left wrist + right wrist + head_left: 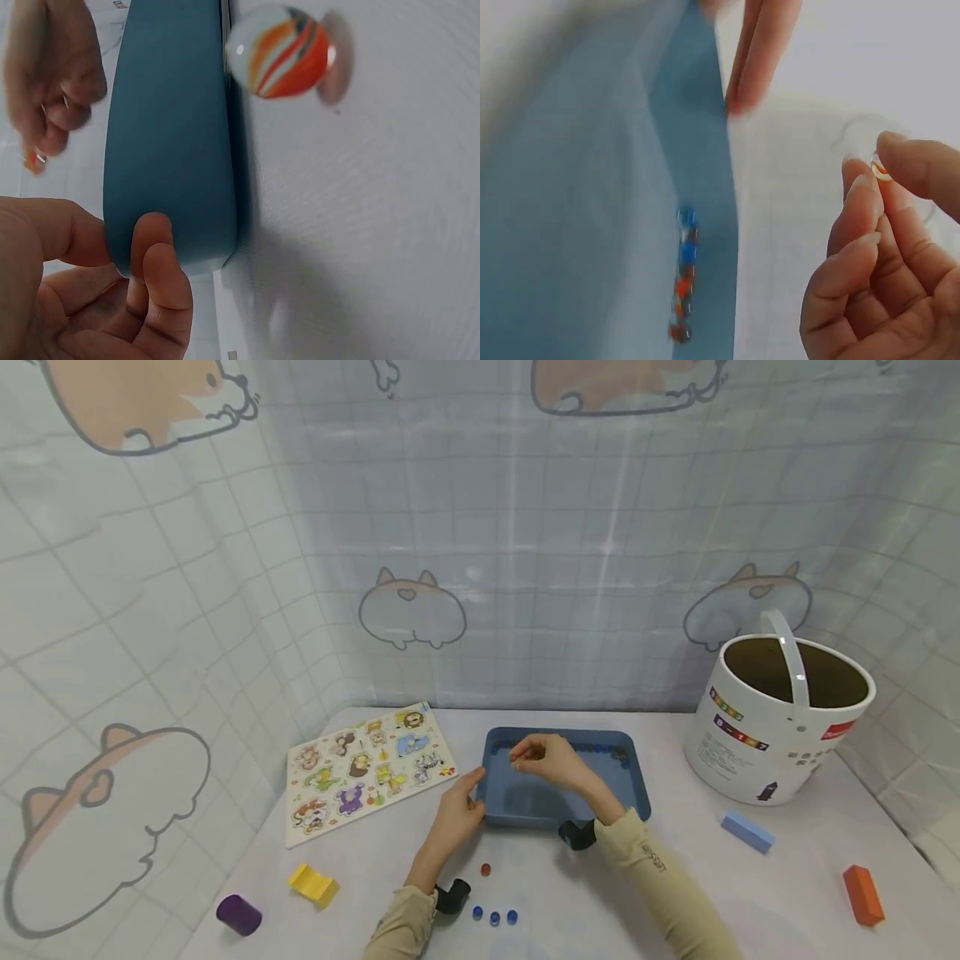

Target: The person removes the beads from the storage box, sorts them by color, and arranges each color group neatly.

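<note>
My right hand is over the blue tray, pinching a clear marble with an orange swirl between thumb and fingertips. At the tray's near left corner, my left hand holds the wall between thumb and curled fingers. Inside the tray, a row of blue and orange-red marbles lies along the far wall. An orange and white marble rests on the table beside the tray, close to the left wrist. Nearer the front lie a few blue marbles.
An animal puzzle board lies left of the tray. A white bucket with a handle stands to the right. Loose blocks lie about: yellow, purple, light blue and orange. A patterned curtain hangs behind.
</note>
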`<state>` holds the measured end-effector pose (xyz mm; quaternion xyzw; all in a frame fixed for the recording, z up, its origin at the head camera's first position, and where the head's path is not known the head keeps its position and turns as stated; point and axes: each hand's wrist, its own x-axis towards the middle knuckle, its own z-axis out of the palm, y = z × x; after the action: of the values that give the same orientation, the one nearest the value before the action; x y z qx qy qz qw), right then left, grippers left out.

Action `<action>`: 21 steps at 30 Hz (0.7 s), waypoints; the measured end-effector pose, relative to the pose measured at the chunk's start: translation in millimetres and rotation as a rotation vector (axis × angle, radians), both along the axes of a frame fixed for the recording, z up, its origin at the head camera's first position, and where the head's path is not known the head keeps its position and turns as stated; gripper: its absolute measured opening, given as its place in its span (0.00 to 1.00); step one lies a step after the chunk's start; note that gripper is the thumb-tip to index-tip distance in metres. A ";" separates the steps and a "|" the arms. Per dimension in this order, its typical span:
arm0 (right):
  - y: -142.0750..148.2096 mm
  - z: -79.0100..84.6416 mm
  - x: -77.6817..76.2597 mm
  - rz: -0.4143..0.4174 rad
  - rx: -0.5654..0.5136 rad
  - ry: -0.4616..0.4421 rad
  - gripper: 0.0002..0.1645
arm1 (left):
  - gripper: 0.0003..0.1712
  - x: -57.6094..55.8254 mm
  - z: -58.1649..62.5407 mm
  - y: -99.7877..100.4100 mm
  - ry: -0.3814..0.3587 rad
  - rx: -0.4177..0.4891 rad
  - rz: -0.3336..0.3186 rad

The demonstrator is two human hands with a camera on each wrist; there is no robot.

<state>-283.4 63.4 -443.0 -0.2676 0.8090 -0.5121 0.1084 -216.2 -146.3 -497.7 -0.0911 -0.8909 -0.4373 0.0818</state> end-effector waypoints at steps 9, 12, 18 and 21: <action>-3.0 -26.6 57.2 0.099 -0.046 -0.005 0.10 | 0.35 -0.1 -1.1 -0.7 -0.001 0.010 0.018; -5.9 -34.9 70.8 0.139 -0.032 -0.013 0.08 | 0.34 0.6 -1.6 -0.6 0.018 0.002 0.016; -11.4 -55.3 82.6 0.216 0.063 -0.023 0.04 | 0.35 0.1 -1.0 -0.7 0.016 -0.001 0.012; -13.8 -63.2 83.4 0.231 0.107 -0.006 0.03 | 0.35 0.0 -0.6 -0.2 0.015 -0.002 0.015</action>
<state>-200.0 49.6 -506.2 -0.3515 0.7985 -0.4530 0.1834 -216.2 -146.4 -498.3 -0.0880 -0.8914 -0.4350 0.0917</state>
